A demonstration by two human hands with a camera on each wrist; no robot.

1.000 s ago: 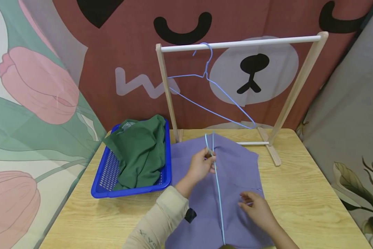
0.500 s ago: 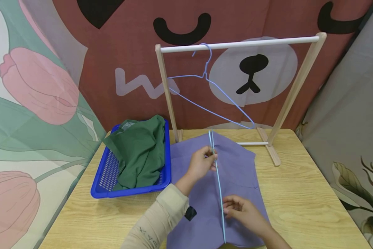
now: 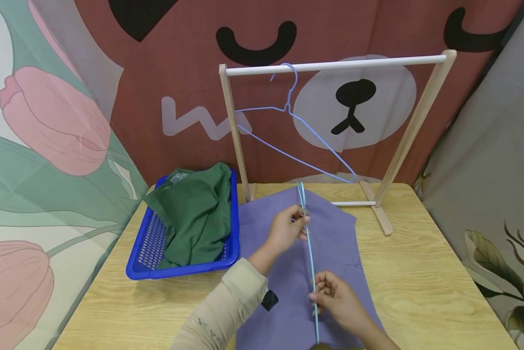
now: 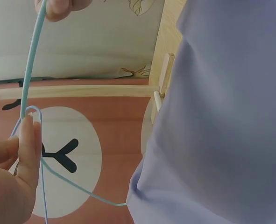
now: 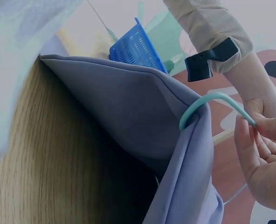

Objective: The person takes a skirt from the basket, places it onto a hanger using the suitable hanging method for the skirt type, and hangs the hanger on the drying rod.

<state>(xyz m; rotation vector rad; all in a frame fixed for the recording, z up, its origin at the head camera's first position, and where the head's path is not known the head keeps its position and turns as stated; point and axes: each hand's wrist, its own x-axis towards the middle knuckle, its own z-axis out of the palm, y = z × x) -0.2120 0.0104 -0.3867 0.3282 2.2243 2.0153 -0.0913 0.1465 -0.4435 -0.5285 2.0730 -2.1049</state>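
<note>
Between my hands runs a light turquoise hanger [image 3: 311, 257], seen edge-on in the head view. My left hand [image 3: 286, 227] pinches it near its far end, and my right hand [image 3: 335, 297] pinches it closer to me. A purple garment [image 3: 338, 248] spreads out beneath and on both sides of the hanger. In the right wrist view, the hanger's rounded end [image 5: 201, 100] curves round the edge of the purple cloth [image 5: 119, 93], which stands raised off the table. My right hand's fingers [image 4: 60, 8] show at the top of the left wrist view. What kind of garment it is, I cannot tell.
A blue basket [image 3: 132, 262] with a dark green garment [image 3: 196, 218] stands at the left. Behind the purple cloth rises a wooden rack [image 3: 412, 126] with a white top bar [image 3: 367, 62]. A periwinkle hanger [image 3: 284, 155] hangs from it. The wooden table [image 3: 424, 282] continues to the right.
My right hand has moved left from above the purple garment and now pinches the hanger. The hanger's far end and my left hand have shifted slightly right.
</note>
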